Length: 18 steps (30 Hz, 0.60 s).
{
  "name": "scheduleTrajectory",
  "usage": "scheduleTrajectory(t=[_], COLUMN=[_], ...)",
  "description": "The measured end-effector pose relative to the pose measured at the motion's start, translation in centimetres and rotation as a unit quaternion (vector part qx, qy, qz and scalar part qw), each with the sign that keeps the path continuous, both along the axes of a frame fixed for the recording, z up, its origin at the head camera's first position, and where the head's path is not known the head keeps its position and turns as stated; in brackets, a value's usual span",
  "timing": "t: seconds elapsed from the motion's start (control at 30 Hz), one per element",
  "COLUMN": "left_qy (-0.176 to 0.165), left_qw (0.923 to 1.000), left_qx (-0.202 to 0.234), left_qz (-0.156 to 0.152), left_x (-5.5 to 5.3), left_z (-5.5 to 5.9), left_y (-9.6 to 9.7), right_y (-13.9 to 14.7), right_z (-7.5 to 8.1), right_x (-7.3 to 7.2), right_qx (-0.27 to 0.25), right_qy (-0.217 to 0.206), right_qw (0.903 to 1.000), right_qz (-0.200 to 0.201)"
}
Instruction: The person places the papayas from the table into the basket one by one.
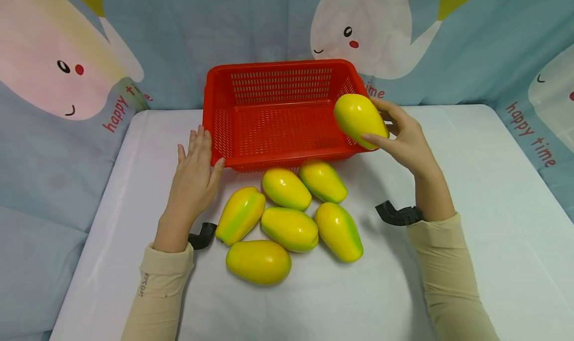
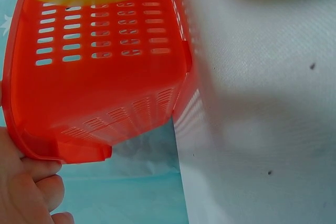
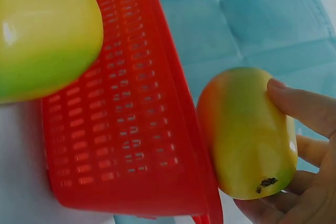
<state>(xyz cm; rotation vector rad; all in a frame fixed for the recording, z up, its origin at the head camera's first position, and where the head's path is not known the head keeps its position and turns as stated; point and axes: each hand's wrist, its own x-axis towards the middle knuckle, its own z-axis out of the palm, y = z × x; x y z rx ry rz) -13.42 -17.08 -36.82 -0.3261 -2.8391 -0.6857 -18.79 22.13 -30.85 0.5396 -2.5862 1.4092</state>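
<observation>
Above the right rim of a red plastic basket, my right hand holds a yellow-green papaya, with the thumb on its near side and the fingers behind. The right wrist view shows that papaya at the basket's edge, a dark stem spot on its end. My left hand rests against the basket's left side with its fingers straight, the thumb near the front corner. In the left wrist view those fingers lie beside the basket rim. The visible basket floor is bare.
Several more papayas lie grouped on the white table in front of the basket. Behind stands a blue cloth backdrop printed with whales. A black curved bracket sits at the right wrist, another bracket at the left.
</observation>
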Motion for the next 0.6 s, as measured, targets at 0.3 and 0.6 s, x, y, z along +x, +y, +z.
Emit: scheduleTrajectory(t=[0.3,0.6], left_qy=[0.001,0.013], left_qw=[1.0,0.9999], left_qx=[0.002,0.0], left_qz=[-0.005,-0.002], left_x=[0.0,0.0], left_z=[0.1,0.0], left_y=[0.0,0.0], right_y=[-1.3,-2.3], right_z=[-0.1,-0.3], right_x=[-0.7,-1.5], right_qx=[0.0,0.012], right_qy=[-0.011,-0.035], right_qw=[0.9999,0.9993], right_qz=[0.01,0.008])
